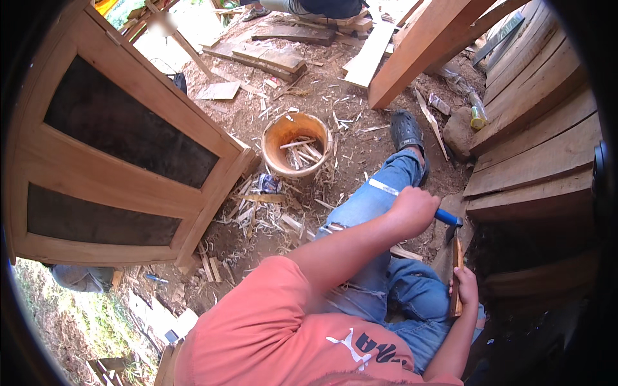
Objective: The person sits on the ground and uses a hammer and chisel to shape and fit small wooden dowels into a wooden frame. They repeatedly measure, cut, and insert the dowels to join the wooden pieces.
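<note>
My left hand is closed round the handle of a hammer, its white end sticking out to the left and its blue part to the right. The dark metal head is at the upper end of a narrow brown piece of wood; whether they touch I cannot tell. My right hand, low on the right, grips that wood, which stands nearly upright beside my bent knee. Ripped blue jeans cover my legs, one stretched forward to a dark shoe.
A bucket with wood sticks inside stands ahead, shavings around it. Left is a framed wooden panel with dark insets. A wooden post and a plank wall rise on the right. Boards and another person are at the far side.
</note>
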Demonstrator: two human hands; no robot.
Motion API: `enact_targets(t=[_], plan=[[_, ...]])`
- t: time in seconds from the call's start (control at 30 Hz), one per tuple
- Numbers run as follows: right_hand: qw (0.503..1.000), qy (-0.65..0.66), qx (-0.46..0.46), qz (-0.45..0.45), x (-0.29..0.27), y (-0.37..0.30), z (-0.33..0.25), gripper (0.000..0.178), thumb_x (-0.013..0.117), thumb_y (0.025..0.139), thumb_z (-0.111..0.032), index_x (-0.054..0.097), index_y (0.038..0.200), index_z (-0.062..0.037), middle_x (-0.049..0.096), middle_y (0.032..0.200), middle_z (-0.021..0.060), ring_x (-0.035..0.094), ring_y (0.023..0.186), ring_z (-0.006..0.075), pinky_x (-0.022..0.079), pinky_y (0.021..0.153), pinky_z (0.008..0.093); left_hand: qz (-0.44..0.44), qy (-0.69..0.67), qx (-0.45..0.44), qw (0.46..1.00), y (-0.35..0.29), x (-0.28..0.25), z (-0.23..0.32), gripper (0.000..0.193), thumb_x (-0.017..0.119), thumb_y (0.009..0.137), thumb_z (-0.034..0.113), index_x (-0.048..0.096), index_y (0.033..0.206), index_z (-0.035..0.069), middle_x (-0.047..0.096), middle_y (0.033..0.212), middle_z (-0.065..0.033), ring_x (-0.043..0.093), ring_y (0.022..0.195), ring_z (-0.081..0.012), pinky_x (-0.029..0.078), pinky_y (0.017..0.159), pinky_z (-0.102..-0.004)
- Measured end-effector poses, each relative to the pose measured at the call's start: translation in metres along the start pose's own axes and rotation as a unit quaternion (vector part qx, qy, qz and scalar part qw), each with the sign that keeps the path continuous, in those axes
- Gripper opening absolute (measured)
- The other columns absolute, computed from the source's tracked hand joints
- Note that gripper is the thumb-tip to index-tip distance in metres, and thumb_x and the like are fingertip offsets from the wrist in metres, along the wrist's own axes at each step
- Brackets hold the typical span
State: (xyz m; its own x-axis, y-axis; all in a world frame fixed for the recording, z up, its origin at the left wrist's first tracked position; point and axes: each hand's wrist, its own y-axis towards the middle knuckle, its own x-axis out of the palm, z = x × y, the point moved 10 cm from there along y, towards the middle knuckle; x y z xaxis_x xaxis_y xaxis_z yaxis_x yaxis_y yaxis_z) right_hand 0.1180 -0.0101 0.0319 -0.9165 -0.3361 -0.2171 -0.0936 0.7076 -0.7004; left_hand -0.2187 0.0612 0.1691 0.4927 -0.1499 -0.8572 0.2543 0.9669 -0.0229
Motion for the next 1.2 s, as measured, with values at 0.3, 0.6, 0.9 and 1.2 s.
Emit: enact_targets(t=[0.3, 0.6, 0.9, 1.2], plan=[[0.99, 0.133, -0.014, -0.049, 0.02, 0.037, 0.025, 0.02, 0.059, 0.109, -0.031, 0.055, 0.107, -0.0107, 0.061, 0.071, 0.006, 0.058, 0.048, 0.0164, 0.049, 0.044, 0.0298, -0.05, 0.039, -0.03, 0.998, 0.007, 0.019, -0.026, 0.014, 0.073, 0.087, 0.014, 0.073, 0.101, 0.011, 0.076, 0.092, -0.0112, 0.076, 0.094, -0.0334, 0.055, 0.082, -0.0465], [0.98, 0.179, 0.005, -0.083, 0.014, 0.065, 0.047, 0.036, 0.056, 0.11, -0.035, 0.059, 0.136, -0.0093, 0.062, 0.073, 0.0056, 0.059, 0.049, 0.0177, 0.049, 0.045, 0.0316, -0.07, 0.091, -0.13, 0.985, 0.022, 0.032, -0.043, 0.014, 0.07, 0.09, 0.014, 0.075, 0.102, 0.011, 0.077, 0.094, -0.013, 0.076, 0.095, -0.0347, 0.057, 0.084, -0.0481], [0.98, 0.182, 0.021, -0.074, 0.022, 0.057, 0.037, 0.022, 0.058, 0.109, -0.032, 0.056, 0.105, -0.0108, 0.061, 0.071, 0.004, 0.06, 0.05, 0.0152, 0.048, 0.044, 0.0292, -0.201, 0.172, -0.178, 0.948, 0.047, 0.111, -0.066, 0.019, 0.072, 0.091, 0.016, 0.084, 0.106, 0.015, 0.082, 0.105, -0.0088, 0.08, 0.101, -0.0292, 0.062, 0.08, -0.0435], [0.988, 0.139, 0.025, -0.066, 0.029, 0.051, 0.031, 0.021, 0.059, 0.107, -0.03, 0.059, 0.104, -0.0087, 0.062, 0.072, 0.004, 0.058, 0.049, 0.0144, 0.047, 0.045, 0.0292, -0.251, 0.182, -0.152, 0.938, 0.048, 0.132, -0.069, 0.026, 0.078, 0.081, 0.017, 0.084, 0.105, 0.012, 0.081, 0.105, -0.0094, 0.079, 0.103, -0.0295, 0.063, 0.081, -0.0434]])
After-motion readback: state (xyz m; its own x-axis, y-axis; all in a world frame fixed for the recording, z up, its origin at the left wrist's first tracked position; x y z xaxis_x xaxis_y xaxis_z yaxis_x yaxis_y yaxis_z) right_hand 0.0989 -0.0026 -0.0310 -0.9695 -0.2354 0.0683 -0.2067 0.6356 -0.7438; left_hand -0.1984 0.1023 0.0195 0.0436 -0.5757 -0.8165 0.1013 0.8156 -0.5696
